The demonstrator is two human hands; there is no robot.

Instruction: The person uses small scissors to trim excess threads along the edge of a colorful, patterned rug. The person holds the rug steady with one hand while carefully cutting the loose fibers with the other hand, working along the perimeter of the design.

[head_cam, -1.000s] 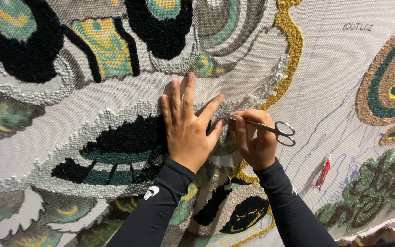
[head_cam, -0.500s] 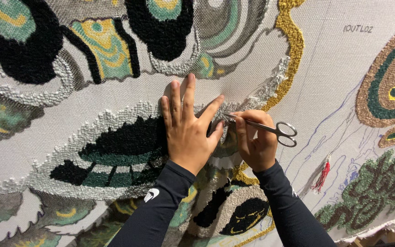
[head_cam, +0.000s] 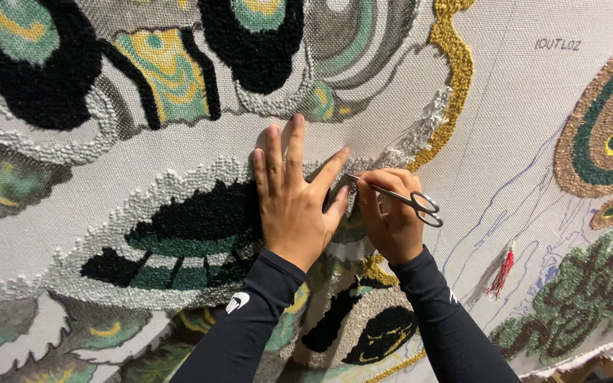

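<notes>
A large tufted rug cloth fills the view, with black, green, grey, yellow and gold yarn patterns. My left hand lies flat on it, fingers spread, pressing the cloth beside a grey looped band. My right hand holds small steel scissors, their tips pointing left at the grey yarn close to my left thumb. Both arms wear black sleeves.
A short red yarn tassel hangs from the bare cloth right of my right arm, among blue drawn outlines. A gold yarn border runs up above my right hand. A dark green tufted patch lies at lower right.
Both hands stay nearly in place. The scissors and right hand shifted only slightly against the grey yarn.
</notes>
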